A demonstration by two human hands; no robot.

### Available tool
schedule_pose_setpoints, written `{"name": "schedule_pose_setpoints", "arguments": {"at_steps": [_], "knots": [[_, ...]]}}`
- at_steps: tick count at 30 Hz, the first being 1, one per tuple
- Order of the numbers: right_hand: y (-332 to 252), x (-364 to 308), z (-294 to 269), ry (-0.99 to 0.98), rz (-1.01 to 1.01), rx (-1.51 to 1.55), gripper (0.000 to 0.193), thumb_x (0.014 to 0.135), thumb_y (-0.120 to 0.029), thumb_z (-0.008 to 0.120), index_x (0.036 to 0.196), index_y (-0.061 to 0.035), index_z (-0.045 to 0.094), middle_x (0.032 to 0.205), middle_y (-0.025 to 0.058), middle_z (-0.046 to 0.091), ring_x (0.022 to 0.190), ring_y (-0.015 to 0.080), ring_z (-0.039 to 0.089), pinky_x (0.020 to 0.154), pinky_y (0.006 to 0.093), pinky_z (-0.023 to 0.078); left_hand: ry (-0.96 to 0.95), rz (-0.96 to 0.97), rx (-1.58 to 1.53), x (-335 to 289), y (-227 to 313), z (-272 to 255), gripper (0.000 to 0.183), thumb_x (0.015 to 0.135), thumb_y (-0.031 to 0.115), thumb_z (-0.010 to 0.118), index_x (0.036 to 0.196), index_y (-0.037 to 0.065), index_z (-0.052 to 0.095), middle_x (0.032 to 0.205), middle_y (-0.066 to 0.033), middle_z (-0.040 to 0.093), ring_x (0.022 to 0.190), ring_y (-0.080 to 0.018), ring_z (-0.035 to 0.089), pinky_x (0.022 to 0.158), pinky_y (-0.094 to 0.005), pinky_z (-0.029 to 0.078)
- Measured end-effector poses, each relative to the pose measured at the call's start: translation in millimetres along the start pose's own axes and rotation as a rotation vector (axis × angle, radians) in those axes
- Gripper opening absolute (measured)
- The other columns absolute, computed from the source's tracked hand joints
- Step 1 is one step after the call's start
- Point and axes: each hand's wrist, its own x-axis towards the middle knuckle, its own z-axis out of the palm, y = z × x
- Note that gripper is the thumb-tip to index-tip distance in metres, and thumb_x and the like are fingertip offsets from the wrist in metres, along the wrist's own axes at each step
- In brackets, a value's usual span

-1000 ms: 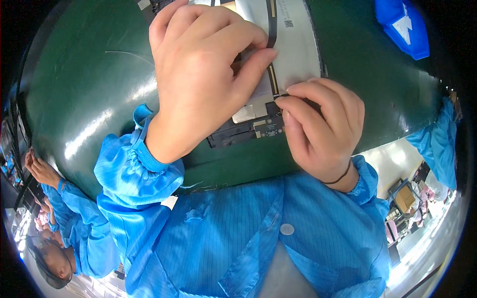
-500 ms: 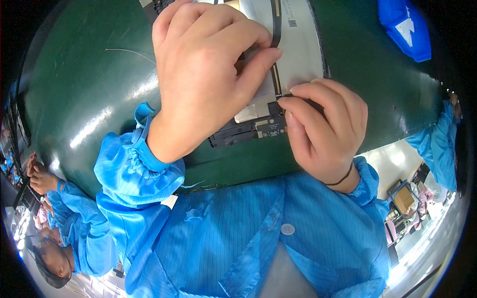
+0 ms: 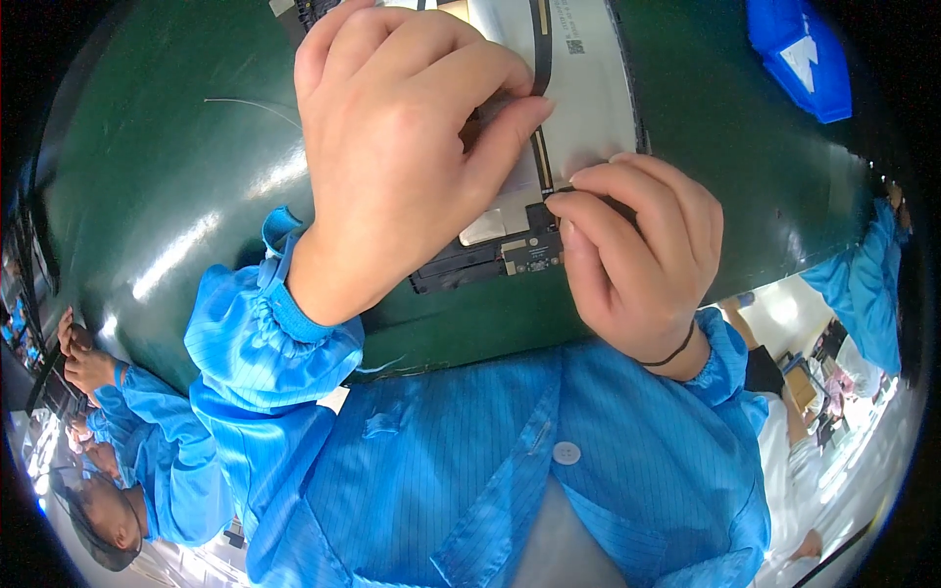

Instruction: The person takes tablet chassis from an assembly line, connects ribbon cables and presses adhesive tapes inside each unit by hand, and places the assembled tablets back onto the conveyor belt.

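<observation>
An opened flat electronic device, seemingly a tablet [image 3: 598, 108], lies on the green table, with a silvery-white panel inside. Down it runs a black ribbon cable [image 3: 544, 162] with gold-coloured strips. My left hand [image 3: 392, 147] reaches over the device, thumb and index fingertips pinched together beside the cable; anything between them is hidden. At the cable's lower end, my right hand [image 3: 647, 250] has its fingers curled and its fingertips closed on it. Just left of those fingertips is a small circuit board [image 3: 532, 255] at the device's near edge. My left hand covers much of the device's left side.
The green tabletop [image 3: 176, 167] reflects bright lights. A thin pale wire [image 3: 255, 106] lies left of the device. A blue bin [image 3: 802, 59] stands at the far right. Co-workers in blue sleeves [image 3: 167, 421] sit at the left and right edges.
Both hands keep nearly the same place, and the device has shifted very slightly left. Behind my right elbow, another person's arm and pale clothing have come into view.
</observation>
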Motion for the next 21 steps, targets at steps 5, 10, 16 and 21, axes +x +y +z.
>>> {"name": "schedule_pose_setpoints", "arguments": {"at_steps": [5,10,16,21], "knots": [[3.4,-3.5,4.8,0.081,-0.059,-0.046,0.021,0.066,-0.014,0.071,0.088,-0.0136,0.069,0.099,-0.001,0.064,0.097,0.0212,0.061,0.082,0.0359,0.043,-0.006,0.005,-0.001,0.1,1.8,-1.1,0.015,0.066,0.012,0.079,0.074,0.011,0.066,0.076,-0.0025,0.056,0.081,-0.0246,0.053,0.095,-0.0448,0.037],[0.4,-2.4,-2.5,0.041,-0.076,-0.048,0.018,0.07,-0.011,0.069,0.089,-0.0112,0.07,0.108,0.0024,0.067,0.108,0.0256,0.06,0.087,0.0371,0.044,-0.014,0.008,0.01,-1.5,4.4,-1.5,0.015,0.066,0.011,0.079,0.074,0.011,0.066,0.076,-0.0022,0.056,0.08,-0.0245,0.053,0.095,-0.0451,0.037],[3.9,0.8,0.5,-0.056,-0.15,-0.026,0.017,0.076,-0.008,0.067,0.093,-0.0084,0.068,0.116,0.0061,0.068,0.116,0.0284,0.058,0.091,0.0386,0.043,-0.019,-0.01,0.016,-3.8,-1.2,1.8,0.015,0.066,0.011,0.078,0.074,0.011,0.066,0.077,-0.0022,0.056,0.08,-0.0245,0.053,0.095,-0.0452,0.037],[-5.7,7.5,-8.5,-0.093,-0.236,-0.084,0.019,0.078,-0.009,0.066,0.097,-0.0066,0.066,0.116,0.0065,0.069,0.118,0.0283,0.058,0.092,0.0379,0.044,0.855,0.723,-0.535,20.0,-56.0,71.9,0.026,0.066,0.012,0.079,0.088,0.009,0.067,0.078,-0.0021,0.056,0.081,-0.0248,0.054,0.098,-0.0464,0.035]]}}
